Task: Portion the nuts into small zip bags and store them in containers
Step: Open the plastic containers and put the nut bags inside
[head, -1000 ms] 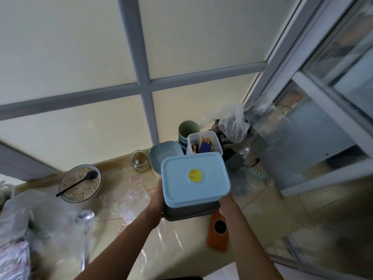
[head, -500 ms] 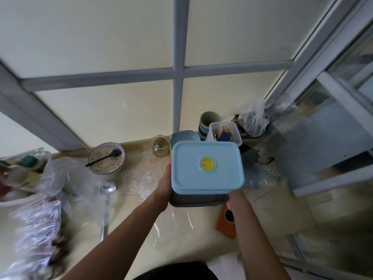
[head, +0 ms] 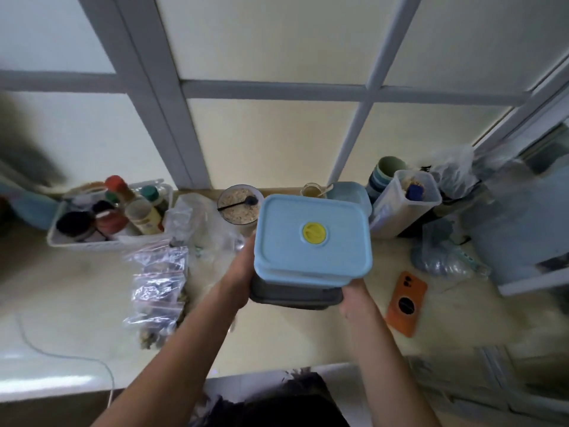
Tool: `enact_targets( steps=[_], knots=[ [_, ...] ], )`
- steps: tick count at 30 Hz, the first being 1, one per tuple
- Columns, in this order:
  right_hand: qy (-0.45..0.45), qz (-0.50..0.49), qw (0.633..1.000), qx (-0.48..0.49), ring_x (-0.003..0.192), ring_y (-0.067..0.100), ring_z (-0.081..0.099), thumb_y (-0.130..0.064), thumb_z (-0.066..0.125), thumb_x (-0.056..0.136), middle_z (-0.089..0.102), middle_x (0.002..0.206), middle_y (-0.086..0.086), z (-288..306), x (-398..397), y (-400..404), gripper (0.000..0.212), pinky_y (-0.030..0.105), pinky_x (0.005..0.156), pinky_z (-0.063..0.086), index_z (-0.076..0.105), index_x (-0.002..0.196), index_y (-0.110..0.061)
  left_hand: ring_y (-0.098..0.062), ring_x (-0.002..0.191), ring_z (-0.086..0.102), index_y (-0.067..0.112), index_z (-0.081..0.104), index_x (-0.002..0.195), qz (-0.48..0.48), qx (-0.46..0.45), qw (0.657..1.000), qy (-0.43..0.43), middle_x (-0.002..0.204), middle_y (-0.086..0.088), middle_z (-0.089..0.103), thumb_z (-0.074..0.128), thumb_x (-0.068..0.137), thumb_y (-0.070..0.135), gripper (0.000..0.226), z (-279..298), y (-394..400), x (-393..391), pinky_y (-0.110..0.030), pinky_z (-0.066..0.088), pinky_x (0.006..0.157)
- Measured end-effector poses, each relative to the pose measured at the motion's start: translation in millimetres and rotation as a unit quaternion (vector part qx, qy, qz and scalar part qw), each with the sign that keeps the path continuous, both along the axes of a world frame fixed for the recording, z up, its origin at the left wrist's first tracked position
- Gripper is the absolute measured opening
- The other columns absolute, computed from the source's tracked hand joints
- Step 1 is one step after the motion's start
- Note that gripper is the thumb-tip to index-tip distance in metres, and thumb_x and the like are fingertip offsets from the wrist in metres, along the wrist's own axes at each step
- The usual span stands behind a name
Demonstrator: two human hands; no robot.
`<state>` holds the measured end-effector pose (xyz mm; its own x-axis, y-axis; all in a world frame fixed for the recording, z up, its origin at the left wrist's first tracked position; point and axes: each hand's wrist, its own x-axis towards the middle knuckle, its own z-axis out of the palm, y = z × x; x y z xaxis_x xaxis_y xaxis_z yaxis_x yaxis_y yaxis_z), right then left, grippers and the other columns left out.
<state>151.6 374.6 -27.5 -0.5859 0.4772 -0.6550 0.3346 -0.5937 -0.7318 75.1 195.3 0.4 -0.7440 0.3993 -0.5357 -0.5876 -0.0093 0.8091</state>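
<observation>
Single head-worn wide-angle camera, looked forward and down from above, close over the pale yellow glossy countertop [head: 308, 340], faced the frosted grey-framed window [head: 271, 87].

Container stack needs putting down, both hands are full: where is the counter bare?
Bare counter lies below the container stack, between the zip bags and the orange phone. The back edge is crowded: basket of jars, oat bowl, tubs.
</observation>
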Motion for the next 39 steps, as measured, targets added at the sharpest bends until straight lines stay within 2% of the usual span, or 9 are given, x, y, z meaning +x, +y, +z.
enact_targets(
  steps=[4, 7, 14, 21, 24, 28, 31, 36, 39],
  knots=[
    [0.026, 0.043, 0.998, -0.035, 0.062, 0.012, 0.073, -0.009, 0.039, 0.107, 0.076, 0.080, 0.001, 7.1, -16.8, -76.6, 0.026, 0.022, 0.052, 0.057, 0.064, 0.106, -0.010, -0.008, 0.082, 0.073, 0.023, 0.070, 0.102, 0.037, -0.008, 0.999, 0.006, 0.092, 0.006, 0.078, 0.044, 0.105, 0.031, 0.028, 14.4, -85.8, -7.2, -0.032, 0.055, 0.082],
    [0.017, 0.080, 0.996, -0.035, 0.050, 0.008, 0.068, -0.010, 0.036, 0.108, 0.068, 0.083, 0.006, 22.6, -37.9, -140.1, 0.029, 0.017, 0.044, 0.051, 0.062, 0.095, -0.010, -0.011, 0.083, 0.074, 0.023, 0.071, 0.100, 0.051, -0.012, 0.999, 0.012, 0.095, 0.004, 0.078, 0.044, 0.105, 0.034, 0.030, 25.2, -151.3, -16.7, -0.030, 0.054, 0.076],
    [-0.004, 0.187, 0.982, 0.009, 0.079, 0.019, 0.067, -0.019, 0.047, 0.104, 0.078, 0.088, 0.002, 25.6, -88.1, -261.8, 0.024, 0.028, 0.063, 0.056, 0.066, 0.090, -0.020, -0.007, 0.084, 0.073, 0.028, 0.070, 0.101, 0.124, -0.051, 0.991, 0.026, 0.100, 0.006, 0.078, 0.041, 0.105, 0.044, 0.033, 38.4, -279.9, -36.9, -0.030, 0.053, 0.078],
    [-0.015, 0.235, 0.972, -0.003, 0.095, 0.027, 0.066, -0.024, 0.041, 0.108, 0.070, 0.108, 0.012, 13.0, -134.9, -348.6, 0.026, 0.040, 0.087, 0.054, 0.064, 0.099, -0.018, -0.010, 0.081, 0.067, 0.025, 0.067, 0.094, 0.208, -0.114, 0.971, 0.020, 0.081, 0.011, 0.075, 0.046, 0.104, 0.032, 0.024, 34.0, -354.4, -64.0, -0.028, 0.051, 0.069],
    [0.000, 0.285, 0.958, -0.042, 0.120, 0.031, 0.058, -0.011, 0.034, 0.110, 0.060, 0.117, 0.003, 6.4, -152.2, -371.0, 0.025, 0.022, 0.086, 0.053, 0.058, 0.103, -0.014, -0.008, 0.082, 0.065, 0.024, 0.065, 0.094, 0.229, -0.120, 0.966, 0.028, 0.074, 0.017, 0.074, 0.055, 0.100, 0.028, 0.012, 29.6, -376.8, -70.0, -0.025, 0.050, 0.067],
    [0.035, 0.300, 0.952, -0.046, 0.096, 0.028, 0.064, -0.010, 0.041, 0.108, 0.071, 0.091, 0.001, -4.7, -175.8, -393.6, 0.029, 0.035, 0.085, 0.056, 0.066, 0.094, -0.016, -0.003, 0.070, 0.068, 0.019, 0.063, 0.090, 0.267, -0.110, 0.956, 0.048, 0.069, 0.017, 0.073, 0.066, 0.078, 0.022, 0.013, 17.8, -398.6, -76.1, -0.024, 0.052, 0.066],
    [0.045, 0.314, 0.946, -0.063, 0.086, 0.017, 0.065, -0.005, 0.041, 0.107, 0.073, 0.087, -0.006, -21.7, -186.2, -405.7, 0.029, 0.021, 0.070, 0.058, 0.066, 0.097, -0.016, -0.011, 0.080, 0.067, 0.018, 0.064, 0.091, 0.282, -0.118, 0.951, 0.036, 0.073, 0.015, 0.075, 0.062, 0.068, 0.024, 0.024, -2.9, -412.7, -82.5, -0.028, 0.054, 0.072],
    [-0.014, 0.280, 0.954, -0.103, 0.088, 0.018, 0.071, -0.020, 0.044, 0.108, 0.074, 0.109, 0.005, -48.3, -193.3, -425.9, 0.029, 0.029, 0.075, 0.061, 0.066, 0.123, -0.008, -0.009, 0.080, 0.069, 0.015, 0.065, 0.095, 0.285, -0.124, 0.950, 0.023, 0.092, 0.004, 0.075, 0.063, 0.067, 0.020, 0.028, -36.4, -439.9, -86.0, -0.036, 0.056, 0.082],
    [-0.064, 0.250, 0.963, -0.077, 0.096, 0.021, 0.073, -0.030, 0.049, 0.106, 0.073, 0.120, 0.008, -69.5, -199.6, -439.6, 0.033, 0.035, 0.086, 0.059, 0.068, 0.122, -0.010, -0.008, 0.072, 0.069, 0.012, 0.062, 0.092, 0.273, -0.104, 0.956, 0.007, 0.083, 0.004, 0.075, 0.060, 0.063, 0.015, 0.029, -47.8, -452.1, -98.9, -0.022, 0.057, 0.062]
  ],
)
